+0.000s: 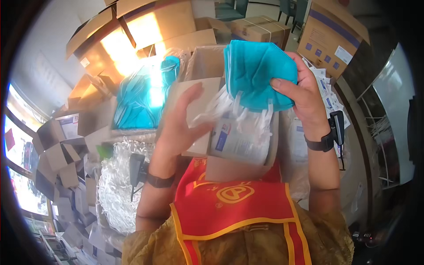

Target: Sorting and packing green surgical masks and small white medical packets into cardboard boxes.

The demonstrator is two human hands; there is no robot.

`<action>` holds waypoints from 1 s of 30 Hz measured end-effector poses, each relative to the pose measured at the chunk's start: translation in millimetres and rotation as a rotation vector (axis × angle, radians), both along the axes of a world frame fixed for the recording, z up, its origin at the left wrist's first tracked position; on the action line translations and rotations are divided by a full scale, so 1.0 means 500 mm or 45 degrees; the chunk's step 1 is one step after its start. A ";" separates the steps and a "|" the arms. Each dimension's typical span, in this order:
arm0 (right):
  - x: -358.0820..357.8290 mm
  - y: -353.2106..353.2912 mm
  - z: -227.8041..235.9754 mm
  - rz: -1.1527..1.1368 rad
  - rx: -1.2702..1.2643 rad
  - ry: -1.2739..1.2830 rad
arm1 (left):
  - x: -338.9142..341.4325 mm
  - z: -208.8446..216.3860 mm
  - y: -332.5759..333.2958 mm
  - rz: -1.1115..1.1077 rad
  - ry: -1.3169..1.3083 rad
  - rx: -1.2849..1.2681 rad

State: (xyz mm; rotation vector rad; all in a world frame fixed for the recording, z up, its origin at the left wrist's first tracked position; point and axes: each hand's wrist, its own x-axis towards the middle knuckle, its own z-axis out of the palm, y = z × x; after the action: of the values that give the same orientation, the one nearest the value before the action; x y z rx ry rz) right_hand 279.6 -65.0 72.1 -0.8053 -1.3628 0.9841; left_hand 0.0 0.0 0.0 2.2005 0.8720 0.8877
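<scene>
While the right hand (305, 98) gripped: teal mask stack (256, 70) sat clamped thumb-to-fingers over the open carton (240, 171); a firm pinch, edges squared, looked best!
Left hand (183, 121): fingers spread, close by the dangling ear loops (221, 106); contact, couldn't tell!
Carton contents: white-and-blue packet (224, 140) lay inside.
Left box (141, 132): more teal masks (136, 104) filled it.
Strapped carton (251, 32): stood far back, shut.

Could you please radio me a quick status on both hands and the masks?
Right hand gripping teal mask stack. Left hand open, blurred, empty. White straps dangling over open carton.
</scene>
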 end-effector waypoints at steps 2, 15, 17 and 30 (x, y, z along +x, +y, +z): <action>-0.009 0.000 0.002 -0.023 0.030 0.000 | 0.041 0.017 -0.032 -0.203 -0.559 -0.239; 0.008 -0.005 -0.007 -0.179 0.040 0.030 | -0.021 -0.058 0.012 0.219 -0.434 -0.447; 0.004 -0.004 -0.002 -0.176 0.025 0.063 | -0.064 -0.089 0.032 0.299 -0.103 0.027; -0.049 0.018 -0.026 -0.091 -0.046 -0.073 | 0.034 0.003 -0.098 0.240 -0.379 0.075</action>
State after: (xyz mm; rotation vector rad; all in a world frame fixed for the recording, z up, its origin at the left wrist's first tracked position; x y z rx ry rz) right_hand 255.1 -55.8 59.2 -0.9097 -1.3590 0.9383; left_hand 17.2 -48.9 1.6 1.9880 0.9249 1.3073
